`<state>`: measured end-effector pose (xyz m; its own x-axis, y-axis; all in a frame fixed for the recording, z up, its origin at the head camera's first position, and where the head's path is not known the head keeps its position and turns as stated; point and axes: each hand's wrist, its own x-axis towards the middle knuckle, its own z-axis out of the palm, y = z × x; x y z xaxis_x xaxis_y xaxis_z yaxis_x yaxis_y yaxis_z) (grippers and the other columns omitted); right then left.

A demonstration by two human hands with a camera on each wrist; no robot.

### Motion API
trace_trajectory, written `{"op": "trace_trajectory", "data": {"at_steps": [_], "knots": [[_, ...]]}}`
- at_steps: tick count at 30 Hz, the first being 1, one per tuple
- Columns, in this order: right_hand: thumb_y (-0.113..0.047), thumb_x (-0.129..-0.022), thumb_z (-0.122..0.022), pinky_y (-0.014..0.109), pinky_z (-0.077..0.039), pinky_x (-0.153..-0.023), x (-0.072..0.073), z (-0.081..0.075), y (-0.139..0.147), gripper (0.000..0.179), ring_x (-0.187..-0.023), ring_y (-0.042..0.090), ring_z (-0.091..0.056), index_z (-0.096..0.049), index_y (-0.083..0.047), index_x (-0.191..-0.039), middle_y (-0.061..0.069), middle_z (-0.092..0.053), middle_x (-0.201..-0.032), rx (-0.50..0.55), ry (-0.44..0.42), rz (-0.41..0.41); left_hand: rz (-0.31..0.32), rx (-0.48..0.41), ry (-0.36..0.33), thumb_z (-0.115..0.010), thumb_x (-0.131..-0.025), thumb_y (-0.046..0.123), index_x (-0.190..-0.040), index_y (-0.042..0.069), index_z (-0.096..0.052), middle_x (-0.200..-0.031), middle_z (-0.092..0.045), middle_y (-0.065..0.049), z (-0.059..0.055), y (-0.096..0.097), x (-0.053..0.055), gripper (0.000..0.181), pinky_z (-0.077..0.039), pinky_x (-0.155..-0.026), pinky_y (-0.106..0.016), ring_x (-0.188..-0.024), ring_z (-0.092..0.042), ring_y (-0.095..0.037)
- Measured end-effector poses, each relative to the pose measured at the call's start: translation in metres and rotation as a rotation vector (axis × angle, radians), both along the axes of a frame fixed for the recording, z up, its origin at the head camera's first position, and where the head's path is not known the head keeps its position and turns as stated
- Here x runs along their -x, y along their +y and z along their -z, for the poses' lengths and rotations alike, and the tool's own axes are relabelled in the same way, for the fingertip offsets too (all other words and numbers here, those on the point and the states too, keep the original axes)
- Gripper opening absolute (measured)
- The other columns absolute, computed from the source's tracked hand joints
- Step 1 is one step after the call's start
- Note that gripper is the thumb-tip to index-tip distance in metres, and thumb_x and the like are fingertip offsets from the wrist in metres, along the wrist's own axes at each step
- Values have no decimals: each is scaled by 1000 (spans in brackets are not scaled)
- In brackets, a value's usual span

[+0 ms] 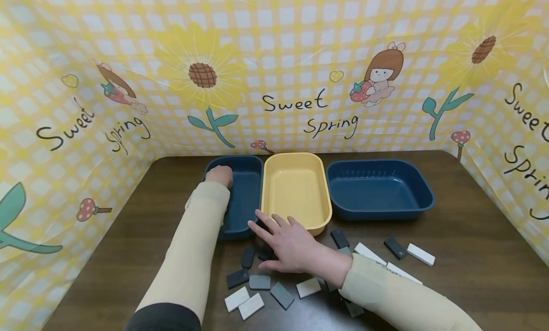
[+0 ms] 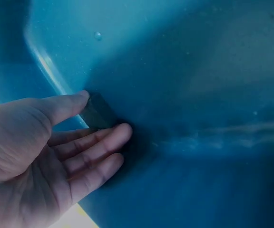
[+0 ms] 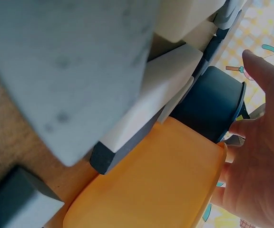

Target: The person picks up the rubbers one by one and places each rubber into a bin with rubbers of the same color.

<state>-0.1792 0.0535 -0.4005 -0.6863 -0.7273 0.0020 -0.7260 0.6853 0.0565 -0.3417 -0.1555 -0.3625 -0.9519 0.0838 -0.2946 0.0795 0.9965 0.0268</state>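
My left hand (image 1: 219, 175) reaches into the far left corner of the left blue tray (image 1: 246, 202). In the left wrist view its thumb and fingers pinch a small dark rectangular block (image 2: 99, 113) at the tray's bottom edge. The head view hides that block behind the hand. My right hand (image 1: 291, 245), fingers spread and holding nothing, is over the near edge of the yellow tray (image 1: 296, 193). Close by on the table lie a black block (image 1: 248, 257), a grey block (image 1: 259, 282) and a white block (image 1: 237, 299), among several others partly covered by the right arm.
Another blue tray (image 1: 381, 214) stands to the right of the yellow one. A dark block (image 1: 395, 248) and a white block (image 1: 421, 254) lie in front of it on the brown table (image 1: 116, 255). A patterned yellow cloth (image 1: 291, 50) rises behind and at both sides.
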Motion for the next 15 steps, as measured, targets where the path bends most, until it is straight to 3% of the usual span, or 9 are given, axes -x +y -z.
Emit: {"op": "trace_trajectory", "data": {"at_steps": [11, 15], "knots": [[-70, -86, -53, 46, -42, -100, -1, -4, -2, 91, -133, 27, -41, -19, -23, -157, 6, -15, -161, -11, -3, 2, -16, -5, -4, -38, -102, 3, -118, -8, -62, -117, -61, -27, 0, -2, 3, 31, -49, -81, -45, -96, -62, -34], [-70, -86, -53, 46, -42, -99, -2, -4, -2, 91, -133, 26, -40, -20, -23, -157, 6, -16, -161, -16, -4, 6, 31, 30, -29, -39, -102, 6, -119, -6, -62, -119, -61, -25, -4, -2, 9, 32, -47, -79, -43, -93, -60, -30]]}}
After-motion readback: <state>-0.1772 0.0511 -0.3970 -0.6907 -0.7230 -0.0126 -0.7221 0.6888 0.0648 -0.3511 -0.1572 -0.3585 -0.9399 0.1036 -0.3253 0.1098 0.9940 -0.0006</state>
